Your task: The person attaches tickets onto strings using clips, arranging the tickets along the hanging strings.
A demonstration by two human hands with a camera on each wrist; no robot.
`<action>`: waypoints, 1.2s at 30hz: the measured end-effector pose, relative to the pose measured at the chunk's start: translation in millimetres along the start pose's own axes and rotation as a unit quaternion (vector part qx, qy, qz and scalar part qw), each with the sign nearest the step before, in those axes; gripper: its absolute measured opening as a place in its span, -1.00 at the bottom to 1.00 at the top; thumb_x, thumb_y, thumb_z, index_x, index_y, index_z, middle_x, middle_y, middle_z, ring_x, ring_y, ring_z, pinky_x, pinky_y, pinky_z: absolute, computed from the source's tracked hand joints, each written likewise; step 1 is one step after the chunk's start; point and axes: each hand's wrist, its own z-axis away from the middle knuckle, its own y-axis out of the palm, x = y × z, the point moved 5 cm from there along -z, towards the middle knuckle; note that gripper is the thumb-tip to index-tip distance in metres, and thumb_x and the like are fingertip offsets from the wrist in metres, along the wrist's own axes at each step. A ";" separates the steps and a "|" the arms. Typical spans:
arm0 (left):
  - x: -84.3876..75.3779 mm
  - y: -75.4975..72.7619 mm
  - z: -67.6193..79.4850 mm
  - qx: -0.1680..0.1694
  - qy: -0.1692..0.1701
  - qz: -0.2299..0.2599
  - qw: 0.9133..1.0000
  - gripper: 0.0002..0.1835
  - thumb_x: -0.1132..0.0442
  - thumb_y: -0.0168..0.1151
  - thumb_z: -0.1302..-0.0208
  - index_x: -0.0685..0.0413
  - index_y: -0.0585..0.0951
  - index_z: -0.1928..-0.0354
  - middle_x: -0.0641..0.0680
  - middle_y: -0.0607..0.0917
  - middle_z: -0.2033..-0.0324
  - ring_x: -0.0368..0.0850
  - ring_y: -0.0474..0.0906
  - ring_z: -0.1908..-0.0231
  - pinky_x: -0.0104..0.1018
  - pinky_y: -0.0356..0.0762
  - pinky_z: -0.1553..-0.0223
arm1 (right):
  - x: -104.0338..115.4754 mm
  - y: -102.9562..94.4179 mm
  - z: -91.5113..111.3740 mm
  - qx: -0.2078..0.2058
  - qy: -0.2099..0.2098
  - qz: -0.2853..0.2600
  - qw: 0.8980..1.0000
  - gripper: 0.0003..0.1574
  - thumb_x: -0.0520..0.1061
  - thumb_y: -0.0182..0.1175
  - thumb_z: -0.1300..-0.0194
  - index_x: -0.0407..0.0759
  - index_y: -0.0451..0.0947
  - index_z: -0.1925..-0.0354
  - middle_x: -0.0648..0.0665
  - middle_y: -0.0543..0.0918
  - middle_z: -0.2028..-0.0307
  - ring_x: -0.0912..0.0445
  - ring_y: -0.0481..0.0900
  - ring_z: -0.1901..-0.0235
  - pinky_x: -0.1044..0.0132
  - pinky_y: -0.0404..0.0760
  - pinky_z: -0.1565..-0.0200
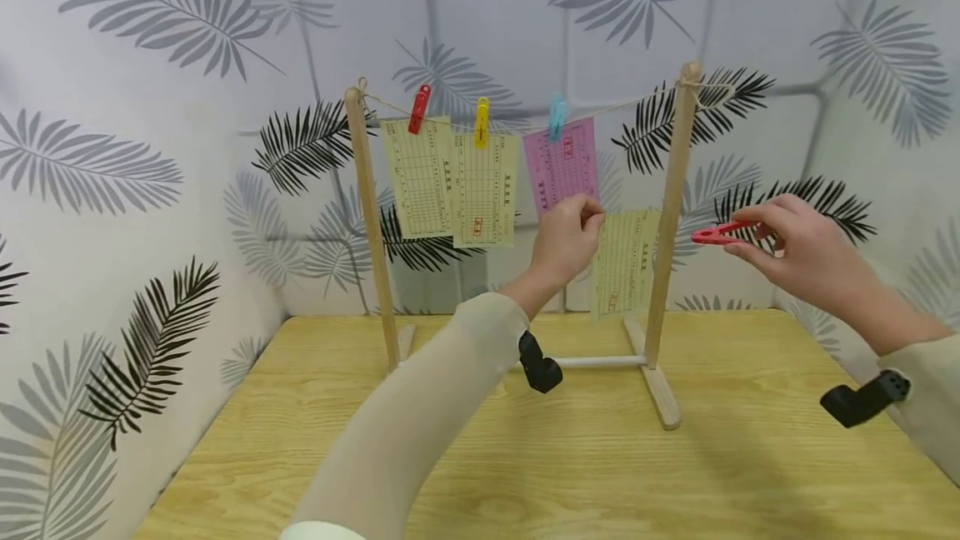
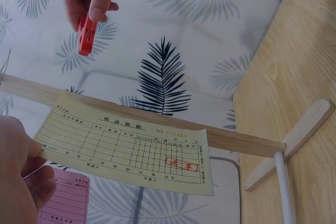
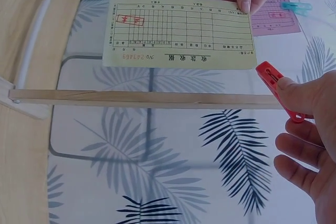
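Observation:
My left hand (image 1: 567,233) pinches a pale yellow receipt slip (image 1: 624,265) by its upper corner, and the slip hangs below the string near the right post. Out to the right of that post, my right hand (image 1: 806,248) holds a red clothespin (image 1: 716,233) between thumb and fingers. On the string (image 1: 630,107) hang two more yellow slips, under a red clothespin (image 1: 420,109) and a yellow clothespin (image 1: 482,122). A pink slip (image 1: 562,161) hangs from a light blue clothespin (image 1: 557,117), its lower part behind my left hand. Printed lines and a red stamp show on the held slip (image 2: 126,145).
The string runs between two wooden posts, the left post (image 1: 371,232) and the right post (image 1: 672,215). A white bar (image 1: 600,362) joins them low down, and wooden feet (image 1: 660,397) stand on the wood-grain table (image 1: 300,423). Leaf-patterned cloth (image 1: 150,173) covers the walls behind.

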 end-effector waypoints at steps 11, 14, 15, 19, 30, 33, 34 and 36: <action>-11.0 -8.4 -18.5 -0.024 0.007 0.001 1.000 -0.92 0.32 0.16 -0.28 0.18 0.60 0.25 0.03 0.64 0.40 -0.25 0.50 0.43 -0.56 0.38 0.40 | 5.5 -11.9 -28.5 0.004 -0.001 0.013 1.000 -0.55 -0.35 0.42 0.09 -0.34 0.55 0.15 -0.23 0.48 0.32 0.02 0.41 0.40 0.16 0.38 0.44; -13.1 -11.9 -23.8 -0.033 0.005 0.002 0.999 -0.92 0.32 0.16 -0.29 0.17 0.60 0.26 0.02 0.64 0.40 -0.25 0.50 0.44 -0.55 0.39 0.41 | 8.0 -15.8 -35.2 0.000 -0.011 0.015 1.000 -0.55 -0.33 0.41 0.06 -0.36 0.54 0.14 -0.25 0.48 0.30 -0.02 0.44 0.38 0.09 0.41 0.44; -13.7 -13.1 -25.4 -0.035 0.003 0.004 0.999 -0.92 0.31 0.16 -0.29 0.17 0.60 0.26 0.02 0.64 0.40 -0.25 0.50 0.44 -0.54 0.39 0.41 | 8.7 -17.3 -37.8 -0.003 -0.016 0.014 1.000 -0.55 -0.33 0.41 0.06 -0.36 0.54 0.13 -0.25 0.47 0.30 -0.03 0.45 0.38 0.07 0.42 0.44; -16.6 -15.8 -30.9 -0.028 -0.002 -0.003 1.000 -0.90 0.29 0.14 -0.31 0.15 0.59 0.23 0.01 0.63 0.38 -0.24 0.50 0.43 -0.54 0.40 0.42 | 10.5 -22.9 -48.6 -0.018 -0.046 0.015 0.999 -0.54 -0.36 0.41 0.08 -0.37 0.53 0.14 -0.26 0.47 0.31 -0.03 0.47 0.39 0.10 0.44 0.46; -31.7 -23.3 -45.7 -0.038 0.024 -0.039 0.998 -0.89 0.29 0.11 -0.33 0.14 0.58 0.19 0.01 0.62 0.31 -0.23 0.51 0.34 -0.55 0.41 0.34 | 18.3 -32.1 -63.7 -0.026 -0.084 0.011 0.996 -0.48 -0.37 0.43 0.13 -0.36 0.52 0.12 -0.27 0.47 0.26 -0.07 0.47 0.36 0.03 0.50 0.40; -33.4 -26.3 -51.8 -0.036 0.015 -0.032 0.999 -0.88 0.28 0.10 -0.34 0.14 0.58 0.18 0.01 0.62 0.28 -0.24 0.52 0.33 -0.56 0.42 0.32 | 21.9 -34.7 -70.1 -0.027 -0.087 0.007 0.996 -0.50 -0.38 0.43 0.15 -0.37 0.52 0.16 -0.26 0.45 0.30 -0.08 0.46 0.37 0.05 0.49 0.38; -34.3 -27.6 -54.1 -0.037 0.015 -0.029 0.999 -0.87 0.28 0.09 -0.34 0.14 0.58 0.17 0.01 0.62 0.27 -0.24 0.53 0.32 -0.56 0.42 0.31 | 23.0 -36.1 -72.7 -0.028 -0.086 0.007 0.996 -0.51 -0.38 0.43 0.14 -0.38 0.52 0.16 -0.26 0.44 0.31 -0.08 0.45 0.37 0.05 0.48 0.38; -36.3 -30.1 -58.8 -0.043 0.013 -0.014 0.999 -0.87 0.29 0.08 -0.35 0.16 0.57 0.17 0.02 0.62 0.26 -0.23 0.54 0.32 -0.55 0.43 0.31 | 24.7 -39.4 -78.0 -0.029 -0.083 0.010 0.996 -0.53 -0.38 0.42 0.12 -0.39 0.51 0.16 -0.27 0.44 0.32 -0.09 0.44 0.37 0.06 0.48 0.38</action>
